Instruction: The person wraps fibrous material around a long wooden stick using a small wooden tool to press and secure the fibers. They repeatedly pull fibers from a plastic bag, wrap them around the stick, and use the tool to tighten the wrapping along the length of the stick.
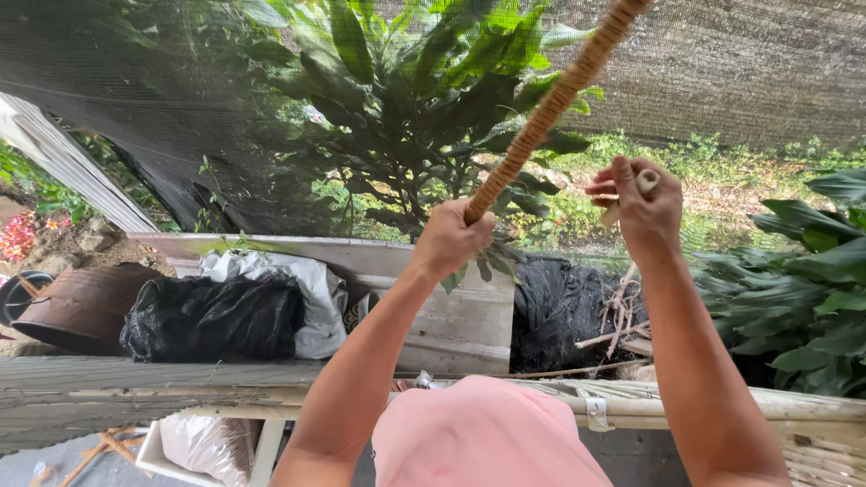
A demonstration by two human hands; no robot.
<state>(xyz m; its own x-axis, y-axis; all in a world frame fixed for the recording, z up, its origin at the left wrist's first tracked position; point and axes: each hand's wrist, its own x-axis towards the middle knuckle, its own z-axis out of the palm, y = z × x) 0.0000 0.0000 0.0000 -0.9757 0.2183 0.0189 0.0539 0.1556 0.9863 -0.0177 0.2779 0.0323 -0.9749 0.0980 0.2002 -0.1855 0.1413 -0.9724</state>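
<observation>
**Head view: wrapped stick held aloft in both-hand work at the fence**

Head view, nearest first: a pink cloth (487,437) sits at the bottom edge of the picture, against the bamboo rail (722,406) that crosses in front of me. Both my forearms rise from there.

My left hand (449,236) is closed in a fist around the lower end of a stick wrapped in tan cord (550,104). The stick's long axis runs on a diagonal, low end in my fist, upper end pointing up and to the right until it leaves the top edge of the picture. I judge the fist sits at the low end to steady the stick.

My right hand (642,212) is raised beside it, apart from the stick, fingers curled shut on a small pale piece (646,180); what that piece is I cannot tell. Holding it level with the stick would keep it ready to hand, in my judgement.

Beyond the rail: a black bag (212,316) and a white bag (307,280) lie against a wooden board (451,316), with a rusty metal pot (86,307) at the left. Farthest, a leafy plant (415,99) stands behind dark shade netting (135,108).
</observation>
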